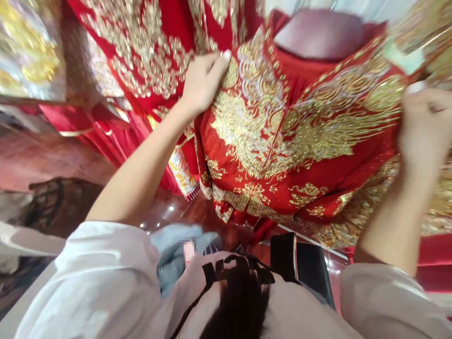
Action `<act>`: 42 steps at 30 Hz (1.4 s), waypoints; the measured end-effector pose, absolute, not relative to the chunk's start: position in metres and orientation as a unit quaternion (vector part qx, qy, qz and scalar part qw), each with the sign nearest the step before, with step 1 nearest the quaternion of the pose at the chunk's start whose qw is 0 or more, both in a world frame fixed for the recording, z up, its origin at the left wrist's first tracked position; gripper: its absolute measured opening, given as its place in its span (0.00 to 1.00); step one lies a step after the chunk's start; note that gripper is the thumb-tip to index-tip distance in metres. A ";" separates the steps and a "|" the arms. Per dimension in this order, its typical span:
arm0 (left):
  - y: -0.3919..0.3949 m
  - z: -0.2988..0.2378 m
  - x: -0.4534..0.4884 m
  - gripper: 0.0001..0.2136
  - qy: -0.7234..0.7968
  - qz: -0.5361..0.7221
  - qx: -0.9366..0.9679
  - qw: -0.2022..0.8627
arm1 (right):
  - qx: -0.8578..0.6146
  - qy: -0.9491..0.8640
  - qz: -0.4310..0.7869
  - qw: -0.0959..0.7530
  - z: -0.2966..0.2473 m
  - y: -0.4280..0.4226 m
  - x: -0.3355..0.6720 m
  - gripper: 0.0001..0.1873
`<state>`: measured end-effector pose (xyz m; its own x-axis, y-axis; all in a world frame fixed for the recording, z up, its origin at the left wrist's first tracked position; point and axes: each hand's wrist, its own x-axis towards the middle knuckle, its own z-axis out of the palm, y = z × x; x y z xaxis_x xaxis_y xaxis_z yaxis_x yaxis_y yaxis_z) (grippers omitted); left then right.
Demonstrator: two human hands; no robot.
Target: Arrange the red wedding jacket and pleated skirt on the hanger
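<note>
A red jacket [268, 136] with dense gold and silver embroidery is spread in front of me. My left hand [205, 80] is closed on its shoulder at the left, thumb on top. My right hand [427, 117], somewhat blurred, grips the opposite shoulder with its thumb on the front. Between the hands, the collar lies open around a mauve, smooth neck-shaped form [319, 35]. Gold trim runs along the jacket's lower hem. The fingers behind the cloth are hidden on both sides.
Another red garment [144, 47] with gold beading hangs close by at the upper left. Gold embroidered cloth [434, 33] fills the far right. A pale green hanger-like piece [404, 56] is beside my right hand. Below, a black box-like object [312, 268] stands over the shiny floor.
</note>
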<state>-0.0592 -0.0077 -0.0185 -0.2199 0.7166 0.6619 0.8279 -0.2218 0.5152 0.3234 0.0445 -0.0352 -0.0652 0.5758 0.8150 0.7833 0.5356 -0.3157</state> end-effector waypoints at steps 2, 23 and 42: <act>-0.011 -0.023 -0.056 0.22 -0.613 -0.470 -0.630 0.077 | -0.461 -0.641 -0.224 0.570 -0.038 0.023 0.308 0.20; -0.036 -0.032 -0.048 0.20 -0.602 -0.460 -0.645 0.100 | -0.310 -0.490 0.363 0.729 -0.084 -0.027 0.152 0.12; -0.029 -0.066 -0.062 0.26 -0.575 -0.490 -0.624 0.201 | -0.621 -0.485 0.033 0.614 -0.195 -0.116 0.294 0.15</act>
<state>-0.0623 -0.0290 -0.0659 -0.1415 0.5202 0.8422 0.9142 -0.2577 0.3128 0.2936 -0.1160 -0.1948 0.5268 0.6437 0.5551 0.5624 0.2257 -0.7955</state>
